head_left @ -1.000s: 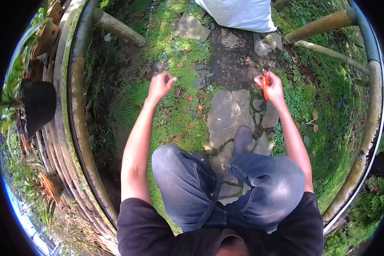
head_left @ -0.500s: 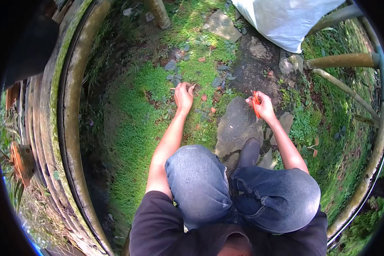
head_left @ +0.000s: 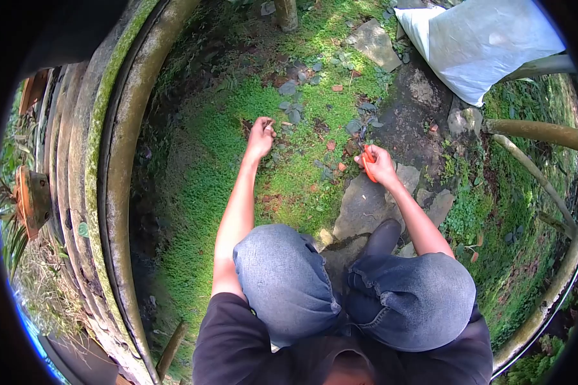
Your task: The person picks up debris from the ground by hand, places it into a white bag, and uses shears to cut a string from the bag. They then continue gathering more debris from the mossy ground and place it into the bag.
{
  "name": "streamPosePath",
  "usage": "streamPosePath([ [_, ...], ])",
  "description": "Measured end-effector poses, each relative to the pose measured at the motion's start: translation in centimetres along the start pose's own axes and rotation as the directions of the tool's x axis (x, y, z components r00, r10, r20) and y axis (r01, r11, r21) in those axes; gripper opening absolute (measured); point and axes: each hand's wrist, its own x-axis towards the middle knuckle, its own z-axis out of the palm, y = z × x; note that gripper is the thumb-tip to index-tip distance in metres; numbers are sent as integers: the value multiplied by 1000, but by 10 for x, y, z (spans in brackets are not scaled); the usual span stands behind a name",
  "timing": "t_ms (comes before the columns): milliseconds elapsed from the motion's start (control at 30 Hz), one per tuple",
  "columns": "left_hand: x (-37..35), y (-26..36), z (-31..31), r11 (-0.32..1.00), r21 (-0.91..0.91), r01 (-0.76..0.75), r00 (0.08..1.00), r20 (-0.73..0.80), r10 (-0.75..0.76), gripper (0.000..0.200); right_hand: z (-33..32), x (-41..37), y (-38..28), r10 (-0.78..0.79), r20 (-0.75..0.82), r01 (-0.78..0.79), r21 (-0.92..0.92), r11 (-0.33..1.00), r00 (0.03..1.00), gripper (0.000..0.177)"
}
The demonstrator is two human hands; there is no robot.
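While the person squats low, both hands work near ground level, knees tucked between the arms. Right hand is just past 12 o'clock from the knees, fingers curled round the orange handles of the scissors; dark blades point to 12, toward dark leaves, likely so the tips face the ground cover and away from the body. Whether the blades are open: cannot tell. Left hand sits at 11 o'clock over the green moss, fingers bent and seemingly pinching a small pale bit, too small to name. Fingertip grip probably suits something that light. White sack lies at 1 o'clock, beyond the right hand, probably set aside to keep the near ground reachable. Left forearm runs nearly straight toward 12; right forearm angles inward toward 11, wrist fairly straight.
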Motion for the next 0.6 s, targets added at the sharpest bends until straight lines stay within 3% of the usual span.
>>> streamPosePath([
  [67, 9, 2, 11, 933, 343, -110, 989, -54, 136, 25, 1, 1, 1, -38, -9, 38, -26, 999, 999, 34],
  [133, 2, 24, 19, 746, 626, -227, 965, 39, 260, 26, 0, -2, -2, -61, -20, 60, -71, 996, 998, 35],
  [233, -1, 38, 27, 610, 727, -315, 934, 124, 334, 24, -8, -12, -18, -99, -69, 86, -167, 982, 993, 37],
  [367, 4, 34, 24, 603, 732, -318, 940, 159, 302, 19, -27, -26, -26, -112, -130, 79, -239, 968, 985, 36],
  [500, 7, 28, 19, 652, 696, -302, 949, 155, 274, 18, -39, -31, -9, -50, -156, 25, -156, 987, 987, 36],
  [600, 3, 27, 16, 883, 428, -194, 981, 70, 181, 19, -41, -33, -12, -61, -155, 36, -160, 986, 986, 33],
])
